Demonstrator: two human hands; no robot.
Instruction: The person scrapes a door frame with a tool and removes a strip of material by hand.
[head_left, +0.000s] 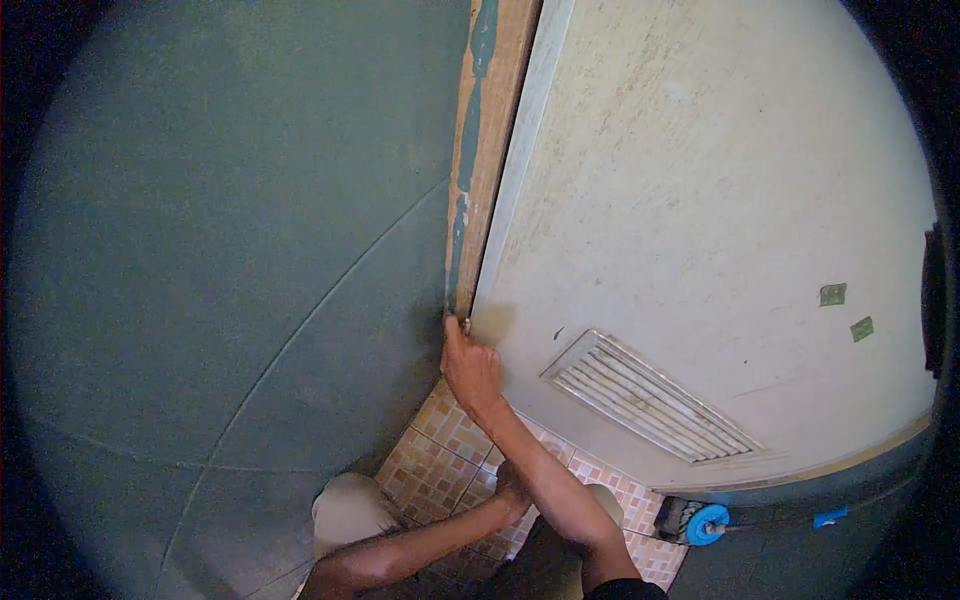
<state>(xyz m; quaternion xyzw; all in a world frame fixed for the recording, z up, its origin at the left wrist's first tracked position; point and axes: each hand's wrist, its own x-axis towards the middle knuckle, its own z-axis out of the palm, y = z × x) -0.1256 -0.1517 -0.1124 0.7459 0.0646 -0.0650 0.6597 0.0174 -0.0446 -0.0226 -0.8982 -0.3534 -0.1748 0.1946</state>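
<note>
My right hand [470,367] is closed low against the wooden door frame [490,170], where the frame meets the dark green wall [250,200]. Its thumb side points up along the frame. Something small and pale shows at the fingertips, too small to make out. Patches of green paint and bare wood run down the frame above this hand. Beside it stands the off-white door [700,200] with a light edge strip. My left hand [512,487] is lower, by my knees, partly behind my right forearm, its fingers hidden.
A slatted vent [655,400] is set low in the door, with two small green patches farther right. The patterned tile floor [435,440] lies below. At the lower right, a blue disc [707,525] sits on a bar beside a dark ribbed roll.
</note>
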